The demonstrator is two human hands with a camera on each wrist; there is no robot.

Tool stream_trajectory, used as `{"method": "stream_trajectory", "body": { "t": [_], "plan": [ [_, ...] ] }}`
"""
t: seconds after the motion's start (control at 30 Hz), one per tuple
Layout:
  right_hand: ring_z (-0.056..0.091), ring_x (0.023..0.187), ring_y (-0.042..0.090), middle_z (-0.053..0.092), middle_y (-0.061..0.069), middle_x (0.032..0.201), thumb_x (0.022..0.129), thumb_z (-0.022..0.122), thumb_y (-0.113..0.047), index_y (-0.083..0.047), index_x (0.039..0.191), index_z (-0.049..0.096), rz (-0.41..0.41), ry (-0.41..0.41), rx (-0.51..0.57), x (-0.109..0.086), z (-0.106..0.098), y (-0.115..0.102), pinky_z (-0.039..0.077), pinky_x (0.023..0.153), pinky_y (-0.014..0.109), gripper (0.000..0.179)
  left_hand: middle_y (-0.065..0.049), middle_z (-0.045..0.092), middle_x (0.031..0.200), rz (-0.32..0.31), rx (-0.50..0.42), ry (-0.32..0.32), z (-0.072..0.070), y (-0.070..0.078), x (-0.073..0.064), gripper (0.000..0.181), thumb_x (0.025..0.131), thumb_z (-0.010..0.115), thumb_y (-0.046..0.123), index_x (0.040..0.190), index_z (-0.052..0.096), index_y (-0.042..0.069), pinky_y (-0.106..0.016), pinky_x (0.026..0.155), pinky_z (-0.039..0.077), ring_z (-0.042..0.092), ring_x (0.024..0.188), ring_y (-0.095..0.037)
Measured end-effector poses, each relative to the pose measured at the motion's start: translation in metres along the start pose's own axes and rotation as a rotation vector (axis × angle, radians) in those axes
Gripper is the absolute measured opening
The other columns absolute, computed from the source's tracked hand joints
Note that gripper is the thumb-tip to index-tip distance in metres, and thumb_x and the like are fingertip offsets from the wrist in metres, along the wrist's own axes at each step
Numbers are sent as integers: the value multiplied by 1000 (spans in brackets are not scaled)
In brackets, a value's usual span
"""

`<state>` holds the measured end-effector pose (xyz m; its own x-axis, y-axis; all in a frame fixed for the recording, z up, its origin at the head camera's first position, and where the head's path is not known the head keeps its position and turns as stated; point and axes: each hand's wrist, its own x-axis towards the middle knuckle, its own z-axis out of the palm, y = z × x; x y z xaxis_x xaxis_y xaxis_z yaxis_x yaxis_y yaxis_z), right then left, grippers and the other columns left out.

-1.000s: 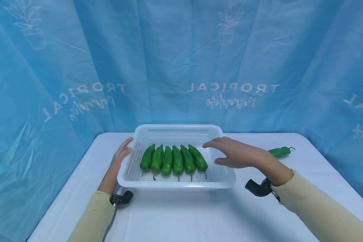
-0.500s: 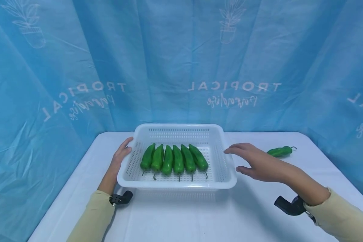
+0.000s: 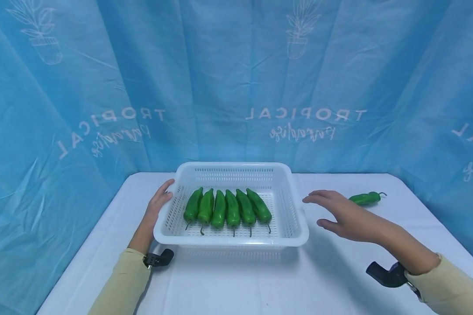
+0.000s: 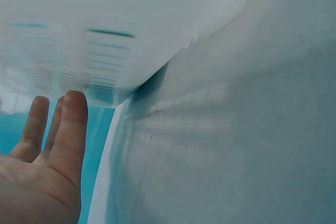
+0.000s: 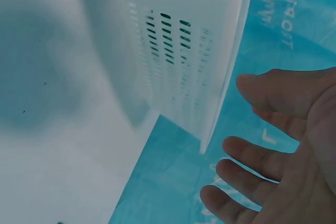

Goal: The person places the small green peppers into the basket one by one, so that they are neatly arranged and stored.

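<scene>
A white perforated plastic basket [image 3: 236, 241] stands on the table, with several green peppers [image 3: 233, 210] lying side by side inside, stems toward me. My left hand [image 3: 157, 205] is at the basket's left side, fingers extended along it; in the left wrist view the straight fingers [image 4: 71, 140] reach up by the slotted wall. To the right of the basket my right hand [image 3: 343, 216] hovers apart from the rim, fingers spread and holding nothing. The right wrist view shows its fingers [image 5: 252, 158] loosely extended beside the basket wall [image 5: 178, 51].
Another green pepper [image 3: 366, 198] lies on the white table [image 3: 228, 284] at the right, beyond my right hand. A blue printed curtain [image 3: 220, 87] hangs behind and along both sides. Black wrist mounts [image 3: 388, 275] sit at both sleeves.
My right hand has moved from over the basket's right part out past its right rim, toward the right. The left hand, basket and peppers stay in place.
</scene>
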<state>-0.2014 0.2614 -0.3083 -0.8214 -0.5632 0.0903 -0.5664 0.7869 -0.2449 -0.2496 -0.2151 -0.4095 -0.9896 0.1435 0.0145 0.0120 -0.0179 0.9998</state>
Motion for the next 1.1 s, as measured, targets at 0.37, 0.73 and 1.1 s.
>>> {"method": "stream_trajectory", "body": {
  "t": [0.37,0.73,1.1],
  "plan": [
    [49,130,45,57,21,139,88,72,-11,-6,136,55,97,-15,-1,3,-3,40,49,98,61,51,-12,32,160,7,28,8,2,1,-1,54,107,33,39,158,17,31,-25,92,55,59,119,-4],
    [46,128,50,50,30,139,88,70,-7,1,138,51,195,-44,-7,11,-8,88,46,99,64,53,-13,30,161,4,25,12,1,0,-1,55,106,33,40,158,16,30,-25,92,55,57,120,-6],
    [40,128,56,45,35,141,84,65,1,1,139,50,298,-60,-17,-3,-5,148,40,100,71,56,-7,30,162,-24,64,41,2,1,-1,54,106,31,40,158,17,34,-28,96,54,41,143,-36]
  ]
}}
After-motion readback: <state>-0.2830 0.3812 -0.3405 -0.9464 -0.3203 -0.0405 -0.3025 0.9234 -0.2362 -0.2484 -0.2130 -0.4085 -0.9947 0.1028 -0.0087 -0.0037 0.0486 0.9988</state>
